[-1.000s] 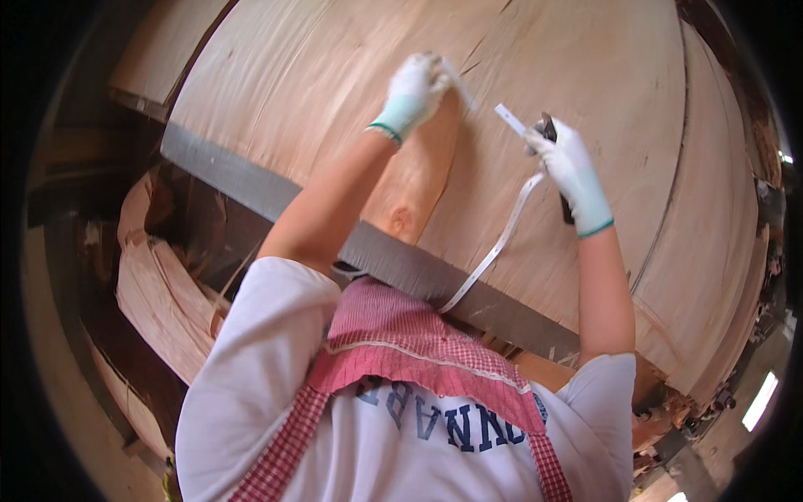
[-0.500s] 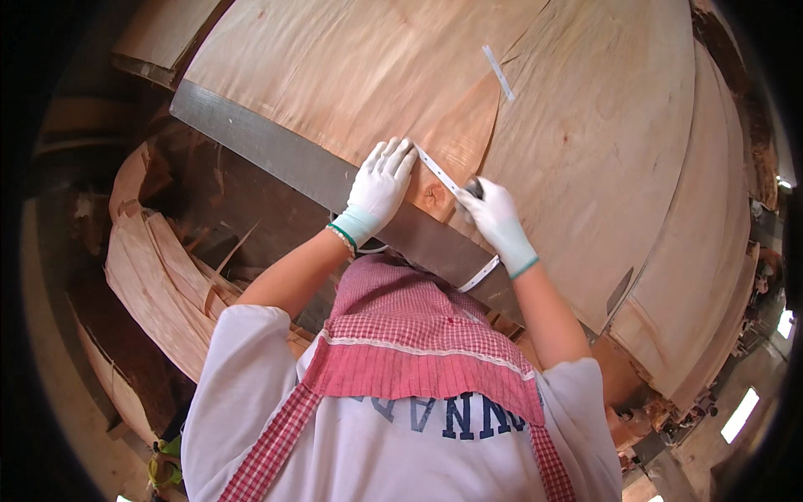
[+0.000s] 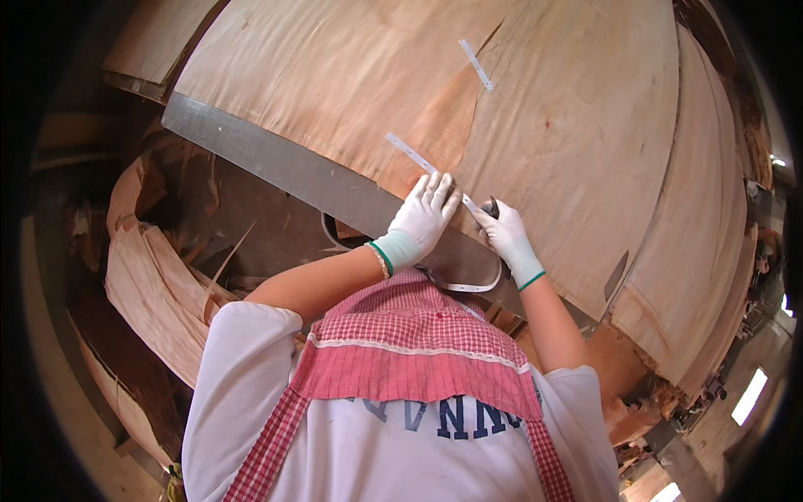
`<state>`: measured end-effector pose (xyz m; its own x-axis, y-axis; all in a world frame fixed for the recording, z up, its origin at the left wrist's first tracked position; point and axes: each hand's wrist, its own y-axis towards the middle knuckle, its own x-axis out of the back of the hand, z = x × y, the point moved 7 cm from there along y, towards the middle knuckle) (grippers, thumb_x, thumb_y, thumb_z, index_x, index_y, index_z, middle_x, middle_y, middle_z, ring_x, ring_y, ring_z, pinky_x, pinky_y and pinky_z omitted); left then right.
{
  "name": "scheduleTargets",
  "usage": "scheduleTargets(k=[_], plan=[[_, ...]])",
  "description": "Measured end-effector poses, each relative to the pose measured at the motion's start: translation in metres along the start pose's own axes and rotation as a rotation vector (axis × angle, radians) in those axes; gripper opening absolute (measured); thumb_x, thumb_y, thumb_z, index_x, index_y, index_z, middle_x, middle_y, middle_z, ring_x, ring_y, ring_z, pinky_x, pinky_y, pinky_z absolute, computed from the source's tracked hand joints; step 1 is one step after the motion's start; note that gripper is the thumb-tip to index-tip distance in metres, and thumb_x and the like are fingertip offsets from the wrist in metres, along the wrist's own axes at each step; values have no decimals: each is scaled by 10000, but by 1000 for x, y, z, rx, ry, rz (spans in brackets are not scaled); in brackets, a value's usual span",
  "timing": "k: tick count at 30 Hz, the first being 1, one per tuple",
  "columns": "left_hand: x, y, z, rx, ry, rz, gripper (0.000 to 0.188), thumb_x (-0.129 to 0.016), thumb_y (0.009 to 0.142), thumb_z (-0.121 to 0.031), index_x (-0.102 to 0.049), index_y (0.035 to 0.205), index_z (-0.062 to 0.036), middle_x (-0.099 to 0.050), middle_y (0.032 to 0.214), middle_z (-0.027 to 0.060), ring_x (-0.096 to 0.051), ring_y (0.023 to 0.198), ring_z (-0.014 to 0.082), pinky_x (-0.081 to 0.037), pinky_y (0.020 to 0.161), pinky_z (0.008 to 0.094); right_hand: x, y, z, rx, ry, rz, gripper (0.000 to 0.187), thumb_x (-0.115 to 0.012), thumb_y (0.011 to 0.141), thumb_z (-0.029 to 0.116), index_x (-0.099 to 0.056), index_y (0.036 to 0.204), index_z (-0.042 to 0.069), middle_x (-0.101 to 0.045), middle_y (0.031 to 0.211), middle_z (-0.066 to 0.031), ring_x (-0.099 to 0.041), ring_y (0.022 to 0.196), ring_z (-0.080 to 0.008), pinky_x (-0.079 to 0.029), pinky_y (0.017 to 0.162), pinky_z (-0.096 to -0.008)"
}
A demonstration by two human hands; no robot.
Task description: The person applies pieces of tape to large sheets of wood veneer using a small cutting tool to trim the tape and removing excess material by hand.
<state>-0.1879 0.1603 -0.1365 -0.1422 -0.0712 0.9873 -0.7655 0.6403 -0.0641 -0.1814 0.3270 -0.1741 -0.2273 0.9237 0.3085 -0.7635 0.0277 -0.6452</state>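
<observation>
My left hand (image 3: 424,213), in a white glove, lies with fingers stretched out on a strip of white perforated tape (image 3: 407,151), pressing it against the wood veneer sheet (image 3: 335,92). From under its fingertips the tape runs on to my right hand (image 3: 507,237), also gloved. That hand is closed around the tape and a small dark object (image 3: 493,207), whose kind I cannot make out. A loose length of tape (image 3: 468,288) loops below it. A shorter piece of tape (image 3: 477,65) crosses a seam in the veneer farther up.
A grey metal strip (image 3: 268,144) runs along the near edge of the veneer. Torn veneer scraps (image 3: 159,284) are piled at the left, below table height. More veneer sheets (image 3: 703,209) lie at the right. A dark split (image 3: 617,276) shows near the right corner.
My left hand has slid right and nearer along the tape, uncovering the tape's far end. My right hand has shifted slightly right and nearer, and the loose tape now hangs in a wider loop.
</observation>
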Motion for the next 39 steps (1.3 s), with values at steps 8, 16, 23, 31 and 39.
scheduleTargets(k=[8,16,23,31,39], plan=[[13,19,28,141,-394,-200,421,-558,864,-178,-527,1240,10,-475,1386,177,-465,1287,331,-339,1095,453,38,38,75,89,-82,-7,126,-643,887,132,-632,872,7,-625,696,-30,-557,616,-101,-443,547,-282],[3,38,24,141,-11,-96,555,-555,873,-331,-502,1283,38,-469,1394,165,-421,1322,267,-245,1141,395,33,70,137,491,-917,-174,353,-657,860,367,-597,797,25,-638,832,-233,-603,780,-432,-472,664,-500],[74,-38,194,576,-247,-642,555,-695,797,-245,-508,1272,-25,-510,1336,207,-442,1284,367,-285,1130,468,-47,100,191,413,-392,53,155,-642,891,136,-614,925,-13,-652,761,-76,-581,658,-140,-467,613,-306],[55,-98,361,652,-96,-560,704,-702,776,-248,-415,1369,2,-390,1467,187,-334,1384,342,-224,1158,433,-277,152,284,254,24,194,300,-726,856,273,-605,816,2,-616,667,-45,-602,629,-120,-476,555,-278],[38,-66,353,274,227,-30,440,-408,910,-123,-473,1325,10,-502,1373,188,-484,1287,297,-243,1158,396,-263,180,330,515,-933,-30,219,-652,886,221,-612,829,13,-666,747,-105,-634,723,-204,-494,646,-359]])
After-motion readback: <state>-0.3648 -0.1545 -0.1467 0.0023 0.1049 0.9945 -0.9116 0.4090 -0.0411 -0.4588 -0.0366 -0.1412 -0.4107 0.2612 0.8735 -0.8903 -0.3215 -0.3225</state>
